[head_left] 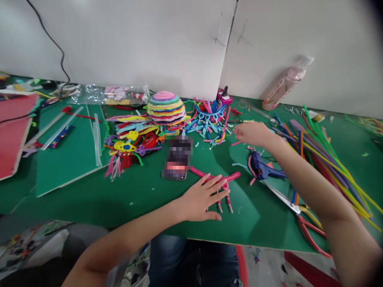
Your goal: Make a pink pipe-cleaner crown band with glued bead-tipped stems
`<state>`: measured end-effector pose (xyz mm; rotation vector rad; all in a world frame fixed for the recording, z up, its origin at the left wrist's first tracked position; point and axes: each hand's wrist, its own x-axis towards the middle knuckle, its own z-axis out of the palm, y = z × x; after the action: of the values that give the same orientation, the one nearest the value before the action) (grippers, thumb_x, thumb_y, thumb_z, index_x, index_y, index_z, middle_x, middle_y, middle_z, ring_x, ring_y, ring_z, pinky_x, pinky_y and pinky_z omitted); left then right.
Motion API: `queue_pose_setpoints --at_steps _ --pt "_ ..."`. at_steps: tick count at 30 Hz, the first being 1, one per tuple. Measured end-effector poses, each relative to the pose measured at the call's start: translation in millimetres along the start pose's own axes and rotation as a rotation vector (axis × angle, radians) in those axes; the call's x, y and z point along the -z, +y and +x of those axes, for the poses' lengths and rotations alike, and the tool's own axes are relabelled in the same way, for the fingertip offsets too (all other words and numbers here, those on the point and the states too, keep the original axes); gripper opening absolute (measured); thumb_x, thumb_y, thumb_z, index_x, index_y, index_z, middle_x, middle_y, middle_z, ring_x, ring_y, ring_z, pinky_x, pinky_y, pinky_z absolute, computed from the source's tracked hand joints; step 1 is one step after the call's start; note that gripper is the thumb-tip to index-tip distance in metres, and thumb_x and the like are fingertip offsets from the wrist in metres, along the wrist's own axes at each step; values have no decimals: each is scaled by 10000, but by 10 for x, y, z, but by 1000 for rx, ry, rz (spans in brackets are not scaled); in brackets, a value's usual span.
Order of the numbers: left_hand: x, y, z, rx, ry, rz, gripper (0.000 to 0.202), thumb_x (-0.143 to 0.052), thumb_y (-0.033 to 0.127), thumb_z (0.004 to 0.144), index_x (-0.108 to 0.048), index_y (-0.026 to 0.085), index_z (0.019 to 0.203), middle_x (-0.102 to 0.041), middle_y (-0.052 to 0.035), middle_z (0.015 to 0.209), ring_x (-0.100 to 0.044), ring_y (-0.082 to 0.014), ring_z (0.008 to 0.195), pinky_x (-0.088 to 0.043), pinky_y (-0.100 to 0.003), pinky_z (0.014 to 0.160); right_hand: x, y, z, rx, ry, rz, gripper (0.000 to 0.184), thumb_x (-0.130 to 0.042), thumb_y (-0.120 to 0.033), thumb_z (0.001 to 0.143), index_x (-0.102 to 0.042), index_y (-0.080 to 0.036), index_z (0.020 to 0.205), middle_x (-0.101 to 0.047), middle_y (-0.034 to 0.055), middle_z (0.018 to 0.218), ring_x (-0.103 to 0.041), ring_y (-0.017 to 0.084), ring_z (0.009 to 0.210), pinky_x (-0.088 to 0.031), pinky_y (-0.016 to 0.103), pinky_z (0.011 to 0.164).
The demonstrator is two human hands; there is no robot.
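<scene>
My left hand [203, 198] lies flat with fingers spread over a pink pipe-cleaner piece [231, 177], covering part of it. Beaded strands hang from that piece on the near side. Farther right, my right hand [254, 133] is closed with its fingers drawn together beside a heap of short blue and pink pipe-cleaner cuttings [209, 127]. Whatever its fingertips hold, if anything, I cannot make out. Below that wrist lies a dark blue glue gun [261, 165]. A phone [178, 159], partly blurred, rests left of the pink piece.
Scissors [299, 211] with red handles lie at the right front. Long pipe cleaners [329, 159] spread along the right side. A striped round piece [166, 107] and colourful trimmings [128, 145] sit behind the phone. A pink bottle [284, 87] leans on the wall; glue sticks [96, 139] lie left.
</scene>
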<state>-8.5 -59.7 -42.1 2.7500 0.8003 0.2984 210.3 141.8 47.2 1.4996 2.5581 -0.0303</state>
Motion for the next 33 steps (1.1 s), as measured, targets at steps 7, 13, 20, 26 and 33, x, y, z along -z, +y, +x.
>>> queue_pose_setpoints --at_steps 7,13,20,26,33 --pt "34 -59 -16 -34 60 -39 816 -293 723 850 -262 225 1496 -285 -109 1555 -193 -295 1458 -186 -515 1158 117 199 1410 88 124 -126 233 -656 -255 757 -703 -170 968 -651 144 1145 -511 358 1164 -313 537 1007" --pt "44 -97 -35 -113 231 24 787 -356 719 837 -355 229 1454 -323 -108 1540 -257 -328 1416 -275 -503 1109 187 371 1463 146 -63 -119 273 -607 -296 817 -666 -194 1063 -678 116 1113 -578 282 1081 -337 480 987" --pt "111 -126 -113 166 752 78 186 -543 271 870 -645 253 1025 -665 -57 765 -598 -184 711 -454 -345 659 464 202 1129 139 82 -91 103 -706 -112 736 -682 -152 827 -719 96 995 -595 196 1022 -299 382 985" --pt "283 -205 -155 5 878 0 198 -480 186 882 -610 218 1028 -658 -67 785 -644 -160 737 -492 -284 650 1158 128 678 -57 331 163 134 -757 -159 689 -709 -100 799 -690 1 696 -558 62 750 -337 253 795" --pt "484 -332 -207 229 1101 -172 173 -489 228 891 -604 187 1013 -644 -104 910 -632 -185 876 -520 -324 769 1449 -116 222 -69 402 485 126 -729 -215 744 -728 -154 855 -664 -30 686 -580 76 687 -461 241 786"
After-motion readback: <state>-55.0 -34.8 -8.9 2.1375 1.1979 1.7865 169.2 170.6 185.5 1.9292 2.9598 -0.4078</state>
